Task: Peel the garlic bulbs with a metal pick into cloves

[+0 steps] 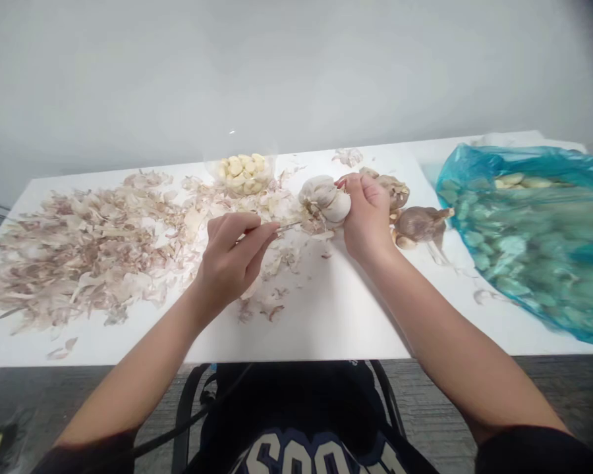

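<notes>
My right hand [366, 212] is closed round a white garlic bulb [325, 198], holding it on the white table [336, 309] near the middle. My left hand [234, 257] is pinched on a thin metal tool [285, 228] whose tip points at the bulb's left side. Just right of my right hand lie more garlic bulbs [420, 224], one brownish, one partly hidden behind my fingers. Behind the left hand stands a clear container of peeled cloves [243, 173].
A wide heap of papery garlic skins [84, 243] covers the table's left half and trails toward the middle. A blue plastic bag [534, 237] full of garlic bulbs lies at the right edge. A plain wall rises behind the table.
</notes>
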A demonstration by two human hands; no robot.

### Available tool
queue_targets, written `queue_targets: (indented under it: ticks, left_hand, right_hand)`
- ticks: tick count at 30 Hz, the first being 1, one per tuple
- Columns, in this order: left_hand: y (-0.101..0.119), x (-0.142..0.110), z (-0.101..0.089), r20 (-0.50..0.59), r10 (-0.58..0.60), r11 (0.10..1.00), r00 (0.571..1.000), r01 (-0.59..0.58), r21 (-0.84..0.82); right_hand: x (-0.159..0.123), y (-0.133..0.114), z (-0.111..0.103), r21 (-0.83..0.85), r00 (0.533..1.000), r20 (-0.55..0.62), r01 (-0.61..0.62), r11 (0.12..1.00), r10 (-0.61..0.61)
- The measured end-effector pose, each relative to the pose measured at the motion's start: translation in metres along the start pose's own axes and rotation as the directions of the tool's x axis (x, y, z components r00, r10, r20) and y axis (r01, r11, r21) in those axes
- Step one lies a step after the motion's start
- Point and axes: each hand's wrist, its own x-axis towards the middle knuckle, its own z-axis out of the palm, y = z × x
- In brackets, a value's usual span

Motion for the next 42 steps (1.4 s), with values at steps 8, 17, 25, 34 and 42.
queue_targets:
  ticks: [8, 17, 25, 34, 42]
  left_hand:
    - [0.002, 0.013, -0.001, -0.097, -0.033, 0.999, 0.995, 0.032, -0.013]
    - [-0.003, 0.013, 0.003, -0.012, -0.048, 0.999, 0.999, 0.048, -0.016]
    - [-0.003, 0.011, 0.001, 0.073, -0.039, 0.999, 0.997, 0.041, -0.020]
    - [-0.008, 0.024, -0.010, -0.042, -0.034, 0.999, 0.999, 0.032, -0.042]
    - [-0.009, 0.027, -0.013, 0.075, -0.016, 1.000, 0.997, 0.017, -0.011]
  right_hand:
    - [-0.010, -0.005, 0.009, 0.151, 0.992, 0.031, -0.122, 0.981, 0.119]
    - [-0.013, -0.007, 0.010, 0.219, 0.988, 0.036, -0.154, 0.964, 0.150]
    - [-0.012, -0.006, 0.009, 0.164, 0.992, 0.050, -0.121, 0.979, 0.114]
    - [-0.013, -0.012, 0.008, 0.113, 0.997, 0.072, 0.012, 0.993, -0.020]
    - [-0.013, -0.012, 0.008, 0.132, 0.996, 0.084, -0.001, 0.991, -0.011]
